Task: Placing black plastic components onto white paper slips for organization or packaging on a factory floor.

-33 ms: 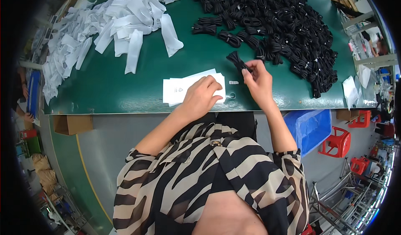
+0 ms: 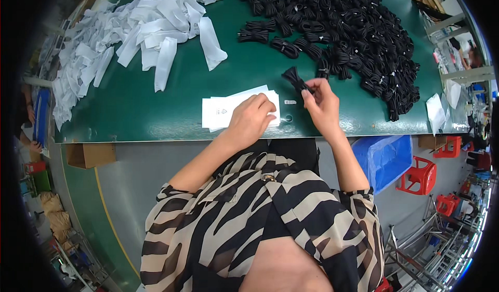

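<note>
My right hand (image 2: pixel 324 104) is closed on one end of a coiled black cable (image 2: pixel 294 79), its bound bundle pointing up and left above the table. To the left, my left hand (image 2: pixel 252 117) rests over a stack of flat white bags (image 2: pixel 214 113). Its fingers are curled, with thumb and forefinger pinching at the right end of the top bag. The palm hides part of the stack. A small clear-and-white strip (image 2: pixel 290 102) lies on the table between my hands.
A large heap of coiled black cables (image 2: pixel 358 42) covers the back right of the green table (image 2: pixel 244 68). White pouches (image 2: pixel 150 27) are heaped at the back left. Below the right front edge stands a blue-lined bin (image 2: pixel 387 159), with red stools (image 2: pixel 420 176) beyond it.
My right hand and its cable have shifted down very slightly. My left hand stays on the stack, almost unmoved.
</note>
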Demonstrator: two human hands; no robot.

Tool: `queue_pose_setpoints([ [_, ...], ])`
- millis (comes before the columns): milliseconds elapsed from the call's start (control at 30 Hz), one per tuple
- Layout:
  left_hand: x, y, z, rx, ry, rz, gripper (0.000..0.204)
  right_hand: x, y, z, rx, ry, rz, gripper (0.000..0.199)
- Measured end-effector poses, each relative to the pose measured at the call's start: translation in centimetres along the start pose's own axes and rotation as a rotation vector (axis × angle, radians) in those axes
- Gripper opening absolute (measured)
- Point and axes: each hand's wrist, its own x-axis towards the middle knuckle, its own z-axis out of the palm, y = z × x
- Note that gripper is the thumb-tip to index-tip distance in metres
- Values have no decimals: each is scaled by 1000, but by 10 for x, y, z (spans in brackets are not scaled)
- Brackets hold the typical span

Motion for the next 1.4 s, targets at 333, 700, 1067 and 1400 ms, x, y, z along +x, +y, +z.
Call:
queue_pose_setpoints([
  [333,3,3,-3,-270,-59,-373,4,-54,-11,-7,-146,-85,-202,34],
  [700,4,13,-9,-323,-20,-113,8,-42,-15,-9,-56,-400,-55,26],
  [1067,4,14,-20,-336,0,-165,8,-42,-33,-2,-263,-256,-586,40],
  [1400,25,5,-55,-926,125,-314,8,-13,-43,2,-128,210,-481,32],
])
